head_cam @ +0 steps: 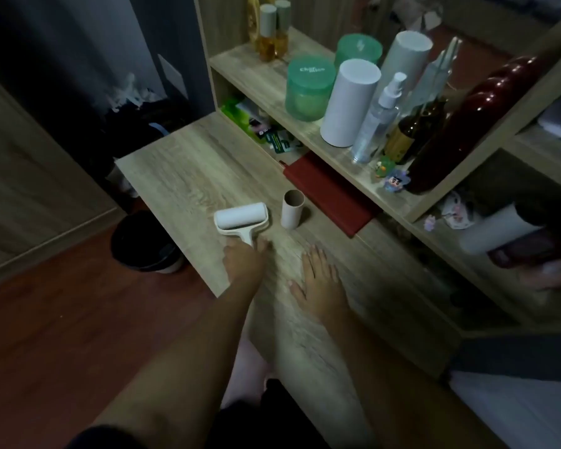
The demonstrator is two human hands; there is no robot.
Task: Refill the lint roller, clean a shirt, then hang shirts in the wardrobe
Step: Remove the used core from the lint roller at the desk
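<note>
Refill appears complete: left hand (245, 257) is clamped on the handle of the white-wrapped lint roller (241, 218), bare cardboard core (292, 213) standing just beyond the flat, empty right hand (321, 283); shirt cleaning and hanging remain.

The desk (188, 170) is pale wood-grain laminate with a matt, streaked finish, and the shelf (266, 79) above it matches. The lint roller (241, 218) has a smooth off-white plastic frame and a matt white paper roll. Just to its right the empty core (292, 213) is dull brown cardboard. The red notebook (329, 194) beyond looks matt, with a faintly textured cover. On the shelf, two white tubes (350, 103) are matt paper, the green jars (308, 89) are translucent plastic, the spray bottle (378, 119) is clear and shiny, and the dark red bottle (467, 124) is glossy with bright highlights. The floor (62, 319) is smooth reddish wood. The bin (143, 244) is black, lightly shiny plastic.
</note>
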